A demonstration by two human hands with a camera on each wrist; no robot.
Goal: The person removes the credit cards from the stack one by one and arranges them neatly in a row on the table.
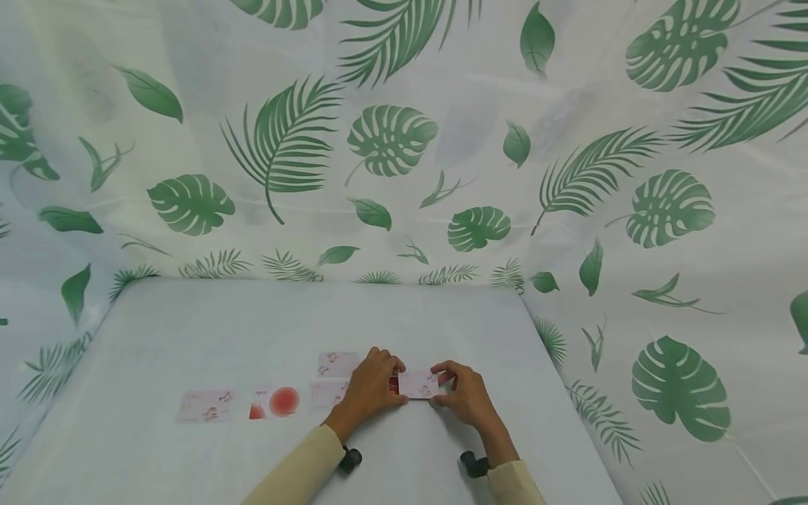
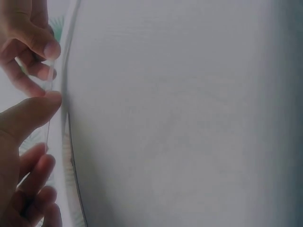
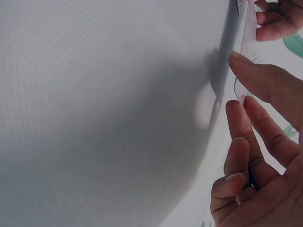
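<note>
A pale pink printed card [image 1: 419, 384] is held between my two hands, above the right-hand part of the white table. My left hand [image 1: 374, 384] pinches its left end, where a narrow red printed strip [image 1: 394, 384] shows beside the fingers. At the right end, my right hand [image 1: 466, 393] grips the card between thumb and fingertips. In the left wrist view the card [image 2: 48, 127] appears nearly edge-on; the right wrist view shows it as a slim pale sliver [image 3: 248, 35]. Whether it is one card or several together, I cannot tell.
On the table [image 1: 252, 330] lie an upper pink card [image 1: 337, 363], a lower one [image 1: 327, 395] partly behind my left hand, a card with a red circle [image 1: 284, 401], and another pink card [image 1: 207, 407] farther left. A leaf-printed curtain [image 1: 391, 210] encloses the table.
</note>
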